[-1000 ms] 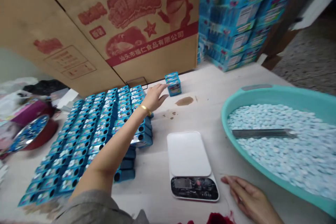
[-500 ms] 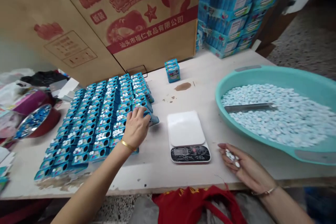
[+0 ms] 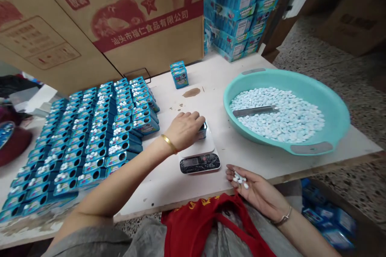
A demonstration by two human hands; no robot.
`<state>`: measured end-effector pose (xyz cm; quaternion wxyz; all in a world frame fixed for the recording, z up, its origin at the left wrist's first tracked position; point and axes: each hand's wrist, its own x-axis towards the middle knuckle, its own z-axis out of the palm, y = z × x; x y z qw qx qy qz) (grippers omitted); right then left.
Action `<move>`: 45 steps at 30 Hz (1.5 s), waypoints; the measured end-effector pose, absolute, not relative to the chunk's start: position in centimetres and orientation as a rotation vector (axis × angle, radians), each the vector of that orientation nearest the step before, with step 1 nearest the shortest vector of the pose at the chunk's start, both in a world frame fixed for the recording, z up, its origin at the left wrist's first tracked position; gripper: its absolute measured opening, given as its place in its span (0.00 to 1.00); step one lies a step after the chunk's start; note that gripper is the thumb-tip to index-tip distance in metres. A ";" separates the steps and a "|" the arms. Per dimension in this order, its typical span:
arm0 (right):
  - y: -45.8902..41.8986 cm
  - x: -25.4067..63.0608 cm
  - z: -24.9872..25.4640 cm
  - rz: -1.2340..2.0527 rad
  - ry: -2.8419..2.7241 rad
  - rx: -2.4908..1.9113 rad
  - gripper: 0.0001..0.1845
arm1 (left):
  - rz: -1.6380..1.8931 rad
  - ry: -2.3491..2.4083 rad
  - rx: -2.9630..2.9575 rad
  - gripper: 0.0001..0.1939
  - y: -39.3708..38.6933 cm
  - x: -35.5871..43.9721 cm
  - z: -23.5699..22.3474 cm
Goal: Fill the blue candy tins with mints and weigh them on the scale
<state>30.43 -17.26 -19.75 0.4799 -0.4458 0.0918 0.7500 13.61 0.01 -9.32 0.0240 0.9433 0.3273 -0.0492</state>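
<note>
My left hand [image 3: 184,130], with a gold bangle at its wrist, is closed over a small blue candy box [image 3: 202,131], mostly hidden under the fingers. The box is at the white pan of a kitchen scale [image 3: 201,160]; whether it rests its weight there I cannot tell. To the right of the scale, my right hand [image 3: 253,190] is turned palm up and cupped around several white candies [image 3: 240,180]. Rows of open blue candy boxes [image 3: 99,128] fill the left side of the table, many with white candies on top beside a dark round hole.
A turquoise basin [image 3: 334,116] of pale candies stands at the right, with a metal scoop [image 3: 255,111] lying in it. Further back are a pair of blue boxes [image 3: 179,75], a large carton [image 3: 144,32] and stacked wrapped packs [image 3: 235,12]. A dark red bowl [image 3: 18,144] sits far left.
My left hand has moved right from the rows to the scale, bringing a blue candy box with it. My right hand still cups the candies. The view has shifted to the right.
</note>
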 end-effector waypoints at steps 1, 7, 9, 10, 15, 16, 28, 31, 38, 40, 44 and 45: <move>-17.4 30.6 -19.7 1.819 0.216 -1.110 0.07 | -0.057 1.009 2.895 0.11 0.0 13.0 -9.0; -18.4 30.7 -20.0 1.904 0.159 -1.187 0.05 | 0.581 1.273 2.518 0.12 -1.4 6.5 -10.5; -18.6 30.5 -20.0 1.944 0.135 -1.206 0.06 | 0.590 1.345 2.405 0.11 -2.4 4.4 -12.5; -18.6 30.4 -19.9 1.956 0.102 -1.216 0.08 | 0.571 1.368 2.359 0.11 -2.9 3.4 -13.6; -17.2 30.6 -18.0 1.922 -0.197 -1.325 0.16 | 0.467 1.411 2.200 0.09 -5.3 0.8 -18.3; -16.6 30.7 -17.4 1.907 -0.268 -1.356 0.17 | 0.467 1.410 2.176 0.09 -5.6 0.7 -18.8; -8.5 30.4 -11.5 1.768 -0.773 -1.385 0.15 | 0.686 1.335 2.076 0.13 -5.3 1.5 -18.9; -8.1 29.3 -11.9 1.793 -0.665 -1.289 0.14 | 0.811 1.246 2.083 0.29 -4.6 3.5 -18.8; -8.7 25.6 -16.2 1.788 -0.020 -1.067 0.12 | 0.881 1.088 2.176 0.25 -1.2 9.3 -19.7; -7.9 25.1 -16.0 1.695 0.082 -0.951 0.11 | 0.882 1.057 2.349 0.18 -0.2 10.3 -18.1; -5.0 26.3 -13.3 1.406 0.261 -0.747 0.12 | 0.998 0.889 2.905 0.18 1.8 12.8 -13.0; -4.2 27.0 -12.5 1.355 0.296 -0.712 0.14 | 1.072 0.819 3.020 0.17 2.3 13.7 -11.9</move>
